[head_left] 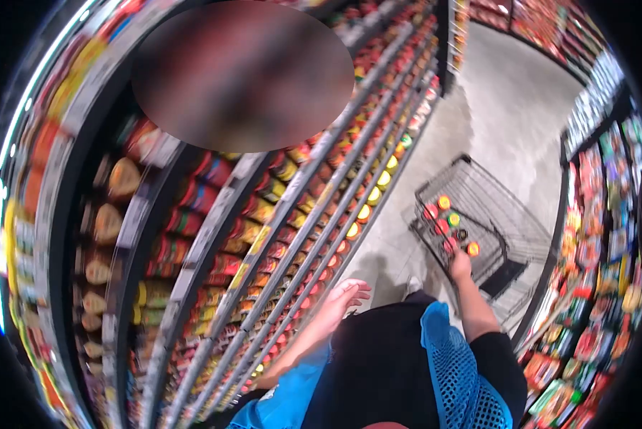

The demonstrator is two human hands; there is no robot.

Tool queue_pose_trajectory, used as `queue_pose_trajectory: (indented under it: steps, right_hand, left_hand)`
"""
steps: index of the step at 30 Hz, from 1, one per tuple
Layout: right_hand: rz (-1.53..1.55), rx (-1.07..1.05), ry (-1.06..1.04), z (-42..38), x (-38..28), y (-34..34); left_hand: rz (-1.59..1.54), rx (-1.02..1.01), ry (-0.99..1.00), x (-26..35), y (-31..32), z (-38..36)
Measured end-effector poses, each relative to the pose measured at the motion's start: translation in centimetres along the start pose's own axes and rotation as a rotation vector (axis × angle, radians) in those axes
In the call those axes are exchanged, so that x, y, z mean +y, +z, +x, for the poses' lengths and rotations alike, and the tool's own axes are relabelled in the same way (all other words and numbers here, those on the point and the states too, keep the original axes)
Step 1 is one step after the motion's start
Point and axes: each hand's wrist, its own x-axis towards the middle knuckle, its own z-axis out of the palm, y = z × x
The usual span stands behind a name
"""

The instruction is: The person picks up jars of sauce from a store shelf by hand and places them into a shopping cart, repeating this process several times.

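Over the shopping cart is my right hand, its fingers at a red-lidded item beside the other jars. Whether the fingers are closed around that item is too small to tell. Several jars with red, orange, green and dark lids stand together at the near left end of the cart. My left hand is held out in front of my body near the lower shelves, empty, with its fingers slightly curled and apart.
Long shelves packed with jars and bottles run along the left. Another stocked shelf stands on the right, beyond the cart. Grey floor stretches between them. A blurred oval hides part of the upper left.
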Motion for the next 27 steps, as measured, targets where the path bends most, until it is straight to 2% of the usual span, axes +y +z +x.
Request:
queue_pose_trajectory:
  steps: [2,6,7,9,12,14,15,16,17,18,19,20,21,24,27]
  right_hand:
    - [0.061,0.059,-0.128,-0.2,1.3,1.5]
    - [-0.133,-0.151,0.060,-0.3,0.2,1.3]
    - [-0.110,-0.195,0.065,-0.3,-0.1,0.9]
    - [-0.258,-0.288,0.093,-0.1,-2.3,-0.3]
    - [-0.370,-0.177,0.046,0.7,-3.4,0.8]
    - [-0.241,-0.124,-0.074,1.8,-6.2,0.5]
    - [-0.213,-0.163,0.000,1.5,-12.0,-1.9]
    - [-0.188,-0.142,-0.088,2.2,-14.6,-2.3]
    - [-0.158,-0.122,-0.079,2.8,-18.0,-2.7]
    - [-0.036,-0.065,-0.356,5.4,-17.8,-0.6]
    - [0.029,-0.056,-0.491,6.4,-20.8,-0.7]
    - [0.256,-0.056,-0.551,6.1,-25.2,-1.6]
    - [0.352,-0.040,-0.723,5.4,-30.3,-3.2]
    - [0.468,-0.074,-1.172,2.5,-45.0,-9.4]
    - [0.571,-0.135,-1.224,-1.6,-55.5,-13.6]
  left_hand:
    - [0.002,0.004,0.016,0.0,-0.8,-0.8]
    - [-0.003,-0.018,-0.002,-1.5,-2.5,-1.2]
    - [-0.003,-0.023,-0.018,-1.8,-2.9,-1.2]
    - [0.007,-0.040,-0.009,-2.5,-3.7,-1.3]
    - [-0.038,0.024,0.013,-2.6,-4.3,-1.8]
    - [-0.048,0.051,-0.003,-2.2,-4.4,-2.3]
    - [-0.046,0.060,-0.004,-2.2,-4.5,-2.4]
    - [-0.042,0.066,-0.006,-2.3,-4.5,-2.6]
    - [-0.057,0.067,0.011,-2.5,-4.6,-2.7]
    - [-0.069,0.066,0.027,-2.7,-4.7,-2.8]
    - [-0.078,0.063,0.041,-2.9,-4.8,-2.9]
    - [-0.083,0.061,0.068,-3.1,-5.0,-3.0]
    - [-0.086,0.058,0.094,-3.3,-5.1,-3.1]
    - [-0.093,0.061,0.155,-3.1,-5.4,-3.6]
    - [-0.092,0.072,0.191,-3.2,-5.7,-4.1]
